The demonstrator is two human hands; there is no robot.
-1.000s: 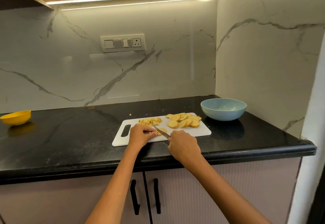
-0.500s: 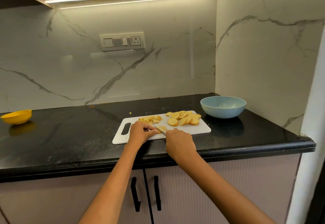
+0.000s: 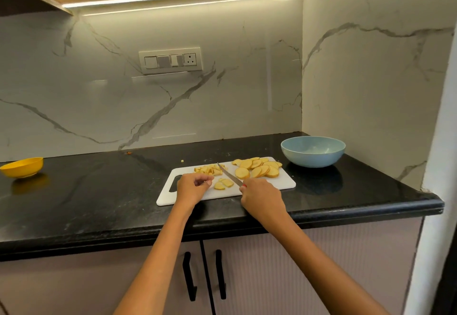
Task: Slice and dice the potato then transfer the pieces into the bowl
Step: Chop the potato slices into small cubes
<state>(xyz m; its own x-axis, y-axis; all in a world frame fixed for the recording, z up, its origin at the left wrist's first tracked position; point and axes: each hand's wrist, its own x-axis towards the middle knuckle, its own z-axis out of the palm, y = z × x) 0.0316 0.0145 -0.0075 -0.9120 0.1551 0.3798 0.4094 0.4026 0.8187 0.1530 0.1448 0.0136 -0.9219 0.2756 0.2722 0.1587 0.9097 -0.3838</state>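
Observation:
A white cutting board lies on the black counter. Round potato slices are piled at its far right, and a heap of diced pieces sits at the far middle. A few cut slice pieces lie near the front, between my hands. My right hand grips a knife whose blade slants up-left, its tip by the diced heap. My left hand rests curled on the board just left of the cut pieces, holding nothing that I can see. A light blue bowl stands right of the board, apparently empty.
A yellow bowl sits at the counter's far left. Marble walls close in the back and the right side. A small potato crumb lies on the counter behind the board. Cabinet doors with black handles are below.
My left hand has drawn back left off the slice pieces, which now lie uncovered. The knife blade has swung to the right of them, with its tip farther up the board.

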